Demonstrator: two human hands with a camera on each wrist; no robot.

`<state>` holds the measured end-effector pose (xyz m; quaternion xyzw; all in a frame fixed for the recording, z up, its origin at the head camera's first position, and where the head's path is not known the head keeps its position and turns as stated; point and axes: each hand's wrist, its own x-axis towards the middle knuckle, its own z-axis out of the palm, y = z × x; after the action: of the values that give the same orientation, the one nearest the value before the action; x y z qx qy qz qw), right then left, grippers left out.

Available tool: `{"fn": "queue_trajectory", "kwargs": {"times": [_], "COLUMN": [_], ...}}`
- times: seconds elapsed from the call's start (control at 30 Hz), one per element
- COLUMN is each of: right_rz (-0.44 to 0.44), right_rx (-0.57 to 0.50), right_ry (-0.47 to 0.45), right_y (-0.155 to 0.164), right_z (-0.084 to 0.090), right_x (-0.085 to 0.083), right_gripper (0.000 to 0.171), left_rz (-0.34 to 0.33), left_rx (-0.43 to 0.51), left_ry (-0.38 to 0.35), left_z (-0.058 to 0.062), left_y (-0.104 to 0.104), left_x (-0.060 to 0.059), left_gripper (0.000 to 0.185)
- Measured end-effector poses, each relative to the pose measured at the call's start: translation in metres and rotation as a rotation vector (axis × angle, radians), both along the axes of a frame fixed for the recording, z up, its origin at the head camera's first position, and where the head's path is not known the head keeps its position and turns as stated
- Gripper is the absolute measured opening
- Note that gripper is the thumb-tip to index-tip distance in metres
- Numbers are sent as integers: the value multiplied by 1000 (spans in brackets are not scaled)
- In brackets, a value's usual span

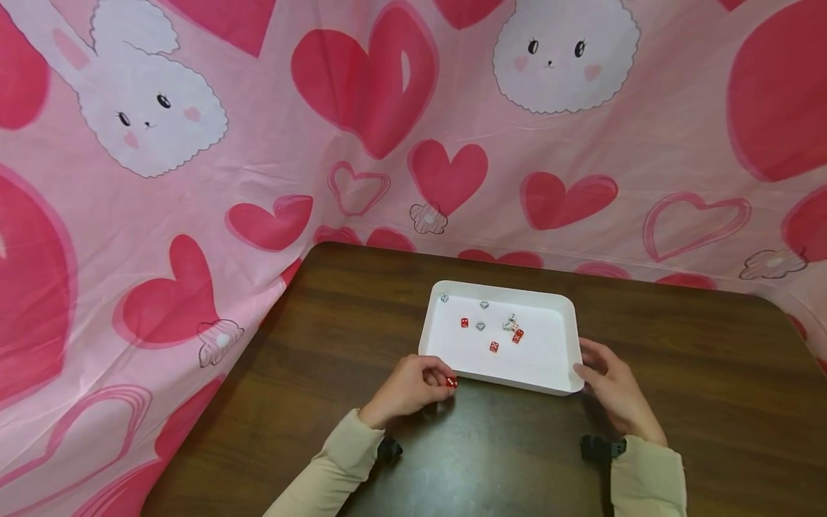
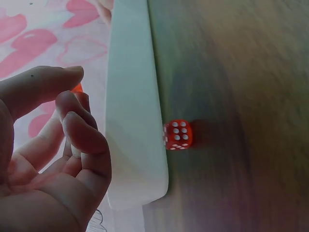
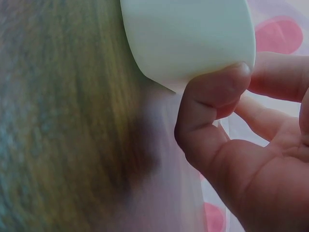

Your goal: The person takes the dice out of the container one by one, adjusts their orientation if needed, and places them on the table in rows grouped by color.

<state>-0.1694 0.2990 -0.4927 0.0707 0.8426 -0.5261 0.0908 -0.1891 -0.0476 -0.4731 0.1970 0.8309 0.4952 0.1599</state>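
Red die [image 2: 178,134]: lies on the wooden table [image 1: 291,373], touching the white tray's [image 1: 561,359] near wall.
Left hand [image 1: 408,389]: fingers loosely curled beside it, gripping nothing.
Right hand [image 1: 614,391]: thumb and fingers clasp the tray's corner, steadying it.
Tray: holds scattered red and clear dice.

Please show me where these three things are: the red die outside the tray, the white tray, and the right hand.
red die [image 2: 177,134], left wrist view, on its face with six dots.
white tray [image 1: 561,380], head view, on its near rim at the right corner.
right hand [image 1: 614,388], head view, on the back of the hand.
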Motion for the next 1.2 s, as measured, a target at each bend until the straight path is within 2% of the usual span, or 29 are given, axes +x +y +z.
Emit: {"fn": "queue_trajectory", "kwargs": {"times": [0.4,0.77,0.93,1.2], "right_rz": [-2,5,5,3], "right_rx": [2,0,-3,-7], "right_ry": [-8,-5,-7,1], "right_y": [0,1,0,-1], "right_z": [0,-1,0,2], "right_x": [0,-1,-1,1], "right_gripper": [62,62,62,62], "left_rz": [6,-8,-19,13], "left_rx": [-61,-123,-144,-184], "left_ry": [40,151,152,137], "left_z": [-8,-14,-17,-18], "left_y": [3,8,10,10], "left_x": [2,4,6,9], "left_gripper": [7,7,7,6]}}
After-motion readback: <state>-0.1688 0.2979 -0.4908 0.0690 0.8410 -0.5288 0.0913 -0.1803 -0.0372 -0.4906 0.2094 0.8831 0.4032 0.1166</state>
